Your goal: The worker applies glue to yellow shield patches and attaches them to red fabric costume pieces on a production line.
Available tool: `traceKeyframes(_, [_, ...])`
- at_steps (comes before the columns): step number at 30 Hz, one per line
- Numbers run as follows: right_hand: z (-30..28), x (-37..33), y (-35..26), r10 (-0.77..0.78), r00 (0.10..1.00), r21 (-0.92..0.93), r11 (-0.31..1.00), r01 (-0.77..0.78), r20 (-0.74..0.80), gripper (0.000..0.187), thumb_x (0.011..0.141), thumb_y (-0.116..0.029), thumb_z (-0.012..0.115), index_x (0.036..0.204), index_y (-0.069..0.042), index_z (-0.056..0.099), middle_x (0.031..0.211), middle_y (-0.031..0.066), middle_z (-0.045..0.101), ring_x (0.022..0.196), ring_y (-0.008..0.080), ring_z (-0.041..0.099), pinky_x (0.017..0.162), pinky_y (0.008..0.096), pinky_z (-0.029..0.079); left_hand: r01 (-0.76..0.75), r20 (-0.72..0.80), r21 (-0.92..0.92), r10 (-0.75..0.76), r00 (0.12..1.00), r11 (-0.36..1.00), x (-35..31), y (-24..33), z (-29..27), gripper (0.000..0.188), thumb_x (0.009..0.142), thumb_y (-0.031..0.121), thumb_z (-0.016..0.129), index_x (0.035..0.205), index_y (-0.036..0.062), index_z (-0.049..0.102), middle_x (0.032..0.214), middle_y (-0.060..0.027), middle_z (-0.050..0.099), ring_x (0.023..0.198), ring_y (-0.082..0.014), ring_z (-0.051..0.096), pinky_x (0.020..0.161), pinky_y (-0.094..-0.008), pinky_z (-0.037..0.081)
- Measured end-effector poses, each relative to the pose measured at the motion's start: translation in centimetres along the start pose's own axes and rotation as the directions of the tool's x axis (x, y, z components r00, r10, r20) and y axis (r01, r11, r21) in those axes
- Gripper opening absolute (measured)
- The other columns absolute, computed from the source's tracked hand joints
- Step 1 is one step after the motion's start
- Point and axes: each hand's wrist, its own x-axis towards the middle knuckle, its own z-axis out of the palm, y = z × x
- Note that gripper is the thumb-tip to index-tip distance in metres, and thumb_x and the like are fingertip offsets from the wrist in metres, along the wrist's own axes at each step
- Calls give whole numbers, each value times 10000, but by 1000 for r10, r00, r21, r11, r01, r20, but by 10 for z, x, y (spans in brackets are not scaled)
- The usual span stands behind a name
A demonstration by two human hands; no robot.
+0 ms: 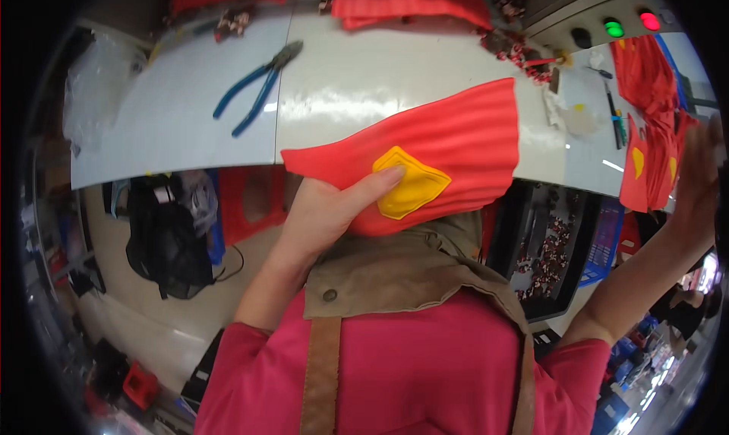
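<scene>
Holding a red ribbed piece out in front of the body, above the middle of the near edge of the pale surface. Bearing a yellow diamond patch on its upward face. Clamped on that piece with the left grip, pressing the thumb onto the patch and tucking the other fingers out of sight underneath.

Reaching well out with the right grip, close to the red pieces draped at the right end of the surface; too blurred at the rim to tell whether apart, together or touching anything.

Judging from the pose, probably in a handling step, with one piece in hand and others within reach. Calls next, by that reading, for steadying the ribbed end against sagging and lifting it over the near edge before any laying down.

Farther out, note blue-handled pliers lying open on the left half of the surface, a clear plastic bag at its left end, and more red sheets along the far edge. Below the near edge, toward the right, find a black tray with loose bits inside.
</scene>
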Motion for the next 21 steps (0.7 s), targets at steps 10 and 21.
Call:
traceKeyframes(10, [52, -165, 57, 439, 893, -66, 893, -446, -99, 692, 710, -613, 640, 969, 14, 501, 813, 86, 489, 719, 160, 447, 617, 279, 357, 203, 158, 174, -230, 960, 964, -21, -24, -10, 389, 791, 154, 703, 1116, 0, 554, 1013, -41, 607, 953, -104, 557, 825, -241, 456])
traceKeyframes(21, [69, -159, 57, 277, 958, -366, 901, -232, 75, 536, 683, -490, 720, 843, 5, 592, 742, 59, 567, 640, 146, 503, 565, 264, 369, 303, 127, -70, -292, 948, 951, -15, -32, 0, 388, 764, 90, 700, 1117, 0, 567, 1063, -70, 613, 985, -136, 574, 865, -266, 453])
